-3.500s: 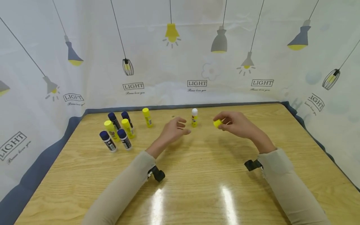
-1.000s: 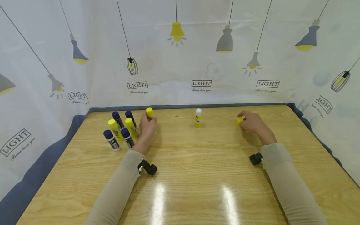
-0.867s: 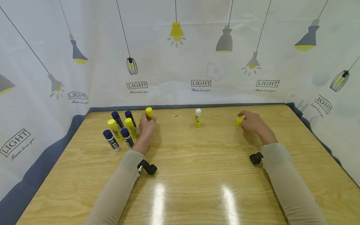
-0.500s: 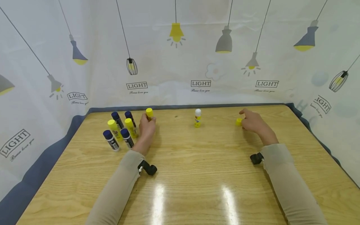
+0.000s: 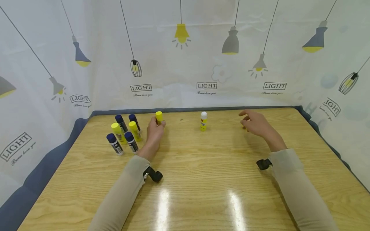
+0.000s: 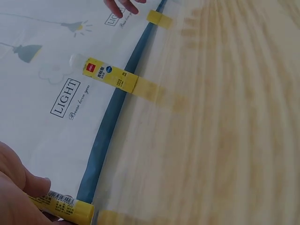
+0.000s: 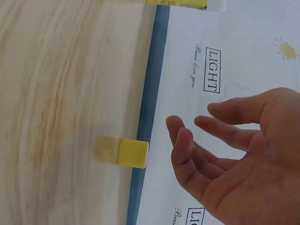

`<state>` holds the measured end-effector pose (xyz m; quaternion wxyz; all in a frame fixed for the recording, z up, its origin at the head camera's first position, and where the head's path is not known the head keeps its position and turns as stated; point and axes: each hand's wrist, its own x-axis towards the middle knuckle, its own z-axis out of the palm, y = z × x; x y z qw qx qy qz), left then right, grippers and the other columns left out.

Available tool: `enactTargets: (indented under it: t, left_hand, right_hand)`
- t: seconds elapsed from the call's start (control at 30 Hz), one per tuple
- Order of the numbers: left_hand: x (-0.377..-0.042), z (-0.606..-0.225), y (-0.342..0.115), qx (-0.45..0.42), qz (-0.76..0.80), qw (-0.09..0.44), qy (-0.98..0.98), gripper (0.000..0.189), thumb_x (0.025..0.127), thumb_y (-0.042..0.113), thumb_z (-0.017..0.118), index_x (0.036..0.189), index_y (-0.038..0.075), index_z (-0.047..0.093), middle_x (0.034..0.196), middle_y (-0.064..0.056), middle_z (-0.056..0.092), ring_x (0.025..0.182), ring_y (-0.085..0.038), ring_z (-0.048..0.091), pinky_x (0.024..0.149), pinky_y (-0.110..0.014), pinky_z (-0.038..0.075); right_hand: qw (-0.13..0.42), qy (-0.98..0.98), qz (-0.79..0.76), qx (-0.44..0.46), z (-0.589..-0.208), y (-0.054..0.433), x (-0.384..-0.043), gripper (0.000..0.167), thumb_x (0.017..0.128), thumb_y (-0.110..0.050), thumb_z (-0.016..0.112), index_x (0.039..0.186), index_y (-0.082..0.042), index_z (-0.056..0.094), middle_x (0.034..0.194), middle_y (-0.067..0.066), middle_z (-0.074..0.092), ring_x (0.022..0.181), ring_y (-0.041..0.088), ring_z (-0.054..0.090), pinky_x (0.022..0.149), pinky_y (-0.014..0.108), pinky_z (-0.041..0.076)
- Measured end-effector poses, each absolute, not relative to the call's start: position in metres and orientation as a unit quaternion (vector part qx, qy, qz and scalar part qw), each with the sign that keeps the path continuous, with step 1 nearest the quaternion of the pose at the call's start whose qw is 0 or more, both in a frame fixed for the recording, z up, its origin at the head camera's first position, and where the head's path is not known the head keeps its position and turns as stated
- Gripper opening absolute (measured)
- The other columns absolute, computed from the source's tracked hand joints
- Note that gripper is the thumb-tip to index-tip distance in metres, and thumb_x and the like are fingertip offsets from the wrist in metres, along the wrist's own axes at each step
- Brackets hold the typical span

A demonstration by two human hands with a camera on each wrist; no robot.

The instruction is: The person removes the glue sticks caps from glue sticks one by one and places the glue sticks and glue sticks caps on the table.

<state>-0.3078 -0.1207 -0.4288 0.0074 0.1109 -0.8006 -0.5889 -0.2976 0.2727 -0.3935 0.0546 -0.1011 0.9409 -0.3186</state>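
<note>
Left hand (image 5: pixel 155 134) grips a yellow glue stick (image 5: pixel 159 117); empty right hand (image 5: pixel 256 124), loosely curved, might bump the nearby yellow cap (image 7: pixel 133 153) over.

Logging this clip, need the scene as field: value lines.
left hand: grips a yellow-capped glue stick
right hand: fingers bent, holding nothing
loose yellow cap: on table, near right hand
white-topped glue stick: standing, between the hands
left group: four blue-capped sticks, two yellow-capped sticks, all standing
</note>
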Motion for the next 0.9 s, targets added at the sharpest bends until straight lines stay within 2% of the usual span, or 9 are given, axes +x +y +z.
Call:
enactTargets:
  t: [0.23,0.43,0.77,0.9]
  left_hand:
    - [-0.3,-0.425,-0.11,0.069,-0.569,-0.011,-0.819,0.042,0.109,0.026,0.054,0.147,0.009,0.047,0.146,-0.015,0.055,0.127,-0.031,0.058,0.105,-0.049,0.05]
    - [-0.291,-0.421,-0.098,0.032,-0.547,-0.025,-0.836,0.041,0.108,0.026,0.057,0.143,0.007,0.051,0.136,-0.015,0.059,0.118,-0.03,0.059,0.098,-0.045,0.052]
    - [-0.278,-0.413,-0.078,-0.034,-0.501,-0.053,-0.863,0.042,0.105,0.028,0.063,0.141,0.007,0.055,0.131,-0.015,0.062,0.12,-0.031,0.061,0.097,-0.045,0.055]
    - [-0.272,-0.41,-0.071,-0.059,-0.477,-0.056,-0.875,0.04,0.102,0.027,0.067,0.137,0.009,0.059,0.126,-0.014,0.065,0.116,-0.029,0.063,0.092,-0.043,0.057]
  right_hand:
    - [0.071,0.918,-0.366,-0.138,-0.39,0.267,-0.286,0.039,0.109,-0.021,0.049,0.143,0.0,0.052,0.135,0.03,0.06,0.111,0.043,0.068,0.09,0.052,0.059]
    - [0.071,0.922,-0.34,-0.172,-0.384,0.255,-0.282,0.038,0.109,-0.024,0.052,0.14,-0.002,0.057,0.132,0.027,0.064,0.109,0.04,0.069,0.086,0.048,0.059]
    - [0.064,0.917,-0.33,-0.216,-0.376,0.235,-0.273,0.034,0.108,-0.02,0.054,0.137,-0.004,0.06,0.127,0.024,0.068,0.104,0.039,0.071,0.082,0.046,0.059]
    - [0.068,0.912,-0.33,-0.234,-0.375,0.226,-0.268,0.035,0.108,-0.019,0.054,0.14,-0.005,0.057,0.125,0.023,0.068,0.104,0.037,0.071,0.082,0.045,0.059]
